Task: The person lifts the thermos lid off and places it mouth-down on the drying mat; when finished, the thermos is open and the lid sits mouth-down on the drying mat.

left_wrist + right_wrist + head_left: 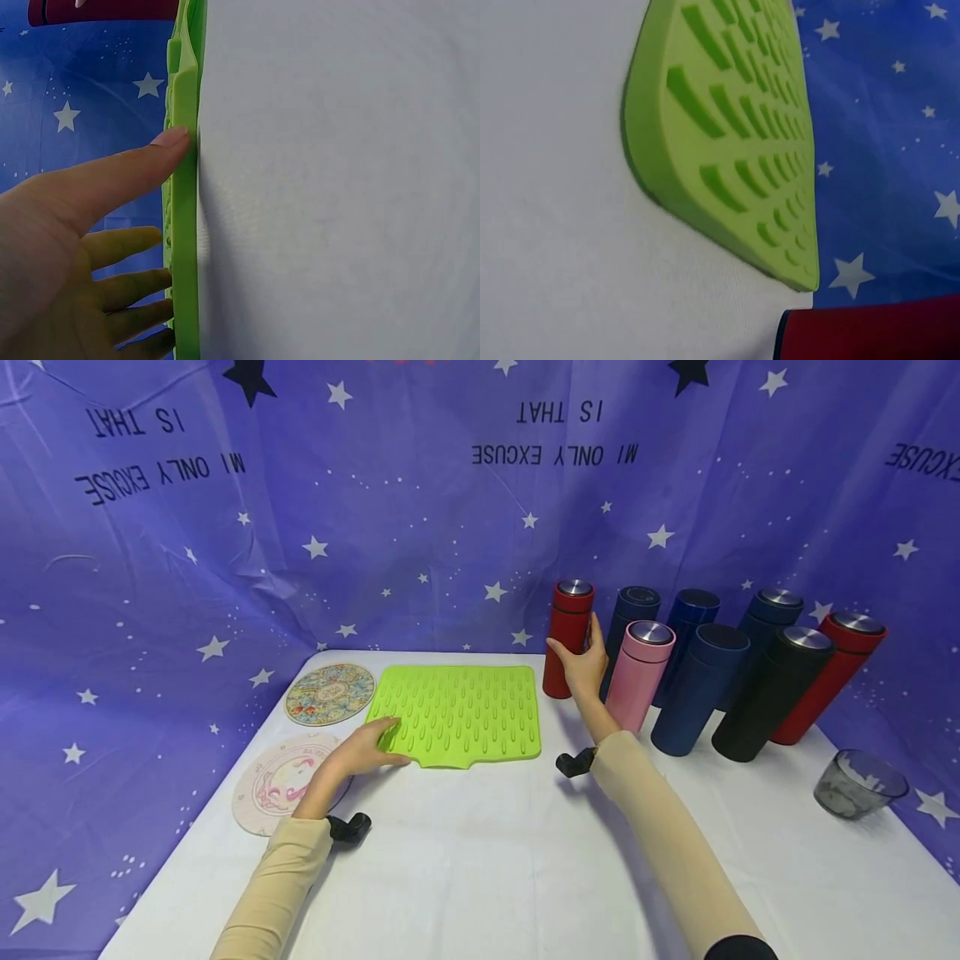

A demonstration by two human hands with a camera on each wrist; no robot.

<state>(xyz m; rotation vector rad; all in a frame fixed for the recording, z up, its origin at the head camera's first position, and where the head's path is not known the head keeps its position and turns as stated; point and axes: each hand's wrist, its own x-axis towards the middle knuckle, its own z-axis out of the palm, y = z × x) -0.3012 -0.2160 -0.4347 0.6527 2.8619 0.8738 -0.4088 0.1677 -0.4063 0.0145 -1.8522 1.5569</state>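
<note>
My right hand (585, 664) holds a red thermos bottle (567, 627) with a steel lid, thumb on its near left side and fingers along its right. In the right wrist view only part of that red bottle (877, 330) shows at the bottom right; the hand is out of sight. A bright green mat (457, 710) with raised oval ridges lies to its left. My left hand (363, 747) is at the mat's near left corner, fingers spread. The left wrist view shows the thumb (161, 150) touching the mat's front edge (186, 225), the other fingers reaching over its ridged side.
Right of the red bottle stand several more bottles: a pink one (640, 677), blue ones (699, 689), a black one (772, 693) and another red one (828, 677). A dark glass bowl (858, 785) sits at the right edge. Two round mats, patterned (330, 693) and pink (262, 785), lie left.
</note>
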